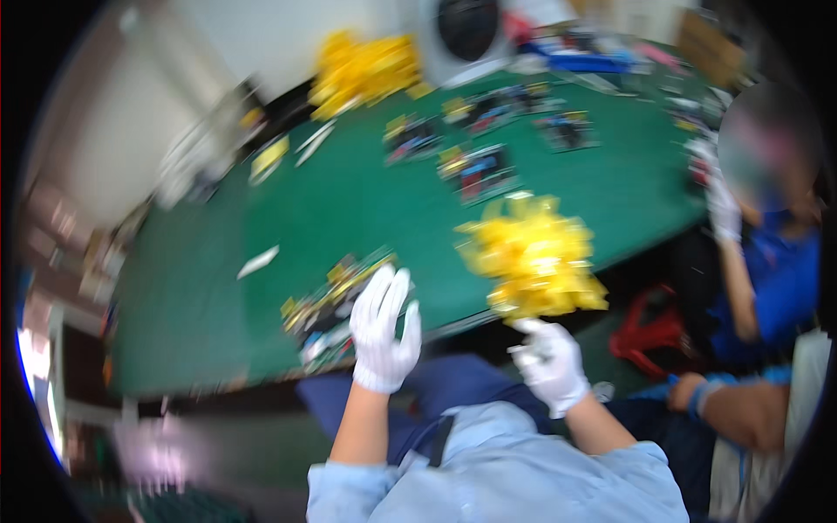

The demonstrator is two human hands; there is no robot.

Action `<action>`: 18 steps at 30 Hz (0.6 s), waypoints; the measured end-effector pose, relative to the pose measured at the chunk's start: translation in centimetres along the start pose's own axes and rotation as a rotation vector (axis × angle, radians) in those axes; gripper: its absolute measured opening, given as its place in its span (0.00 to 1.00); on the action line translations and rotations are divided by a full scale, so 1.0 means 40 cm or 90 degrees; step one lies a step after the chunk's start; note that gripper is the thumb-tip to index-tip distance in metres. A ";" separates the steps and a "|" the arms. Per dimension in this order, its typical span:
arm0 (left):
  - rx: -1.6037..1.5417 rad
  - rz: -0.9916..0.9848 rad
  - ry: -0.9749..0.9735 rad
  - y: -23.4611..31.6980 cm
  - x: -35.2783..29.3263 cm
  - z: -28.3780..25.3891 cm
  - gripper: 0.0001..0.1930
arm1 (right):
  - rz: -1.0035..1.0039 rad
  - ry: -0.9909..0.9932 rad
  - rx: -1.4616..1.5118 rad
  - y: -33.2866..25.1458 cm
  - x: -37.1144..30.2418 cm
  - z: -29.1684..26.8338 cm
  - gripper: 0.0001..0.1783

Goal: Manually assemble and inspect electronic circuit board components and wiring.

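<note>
Both my hands wear white gloves. My left hand [384, 327] has its fingers spread and rests on a stack of dark, colourfully printed flat packs [327, 305] at the near edge of the green table [261, 227]. My right hand [549, 362] is closed on the bottom of a big bunch of yellow strips [534, 257] and holds it up above the table's near edge. The picture is blurred by motion.
More printed packs [475, 170] lie across the middle and far side of the table, and a second yellow heap [362, 70] sits at the far edge. A small white slip [258, 261] lies left of my stack. A person in blue [767, 261] with a white glove sits at the right.
</note>
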State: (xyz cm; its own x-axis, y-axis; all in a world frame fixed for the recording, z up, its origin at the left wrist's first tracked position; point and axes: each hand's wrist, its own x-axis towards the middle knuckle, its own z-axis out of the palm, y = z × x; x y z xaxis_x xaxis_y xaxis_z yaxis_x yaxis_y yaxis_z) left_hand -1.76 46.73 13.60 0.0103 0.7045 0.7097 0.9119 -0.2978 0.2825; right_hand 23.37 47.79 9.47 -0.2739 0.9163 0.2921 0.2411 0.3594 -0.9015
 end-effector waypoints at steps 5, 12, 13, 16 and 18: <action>0.064 -0.245 0.177 -0.185 -0.120 -0.217 0.11 | -0.049 -0.120 -0.051 0.035 0.003 0.036 0.18; 0.072 -0.123 -0.013 -0.167 -0.167 -0.217 0.08 | -0.216 -0.198 -0.103 -0.039 0.121 0.182 0.23; 0.123 -0.108 -0.042 -0.165 -0.166 -0.203 0.09 | -0.228 -0.183 -0.102 -0.038 0.146 0.195 0.23; 0.156 -0.136 -0.120 -0.184 -0.191 -0.180 0.07 | -0.209 -0.146 -0.117 -0.021 0.205 0.256 0.22; 0.210 -0.118 -0.205 -0.182 -0.189 -0.183 0.03 | -0.172 -0.157 -0.136 0.004 0.220 0.283 0.20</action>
State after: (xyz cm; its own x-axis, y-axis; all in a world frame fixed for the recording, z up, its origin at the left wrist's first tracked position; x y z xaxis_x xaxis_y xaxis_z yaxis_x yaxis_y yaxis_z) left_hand -11.49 38.86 10.88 -0.0849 0.9053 0.4162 0.9911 0.0336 0.1291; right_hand 10.48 53.91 8.29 -0.5622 0.7233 0.4009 0.3097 0.6336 -0.7089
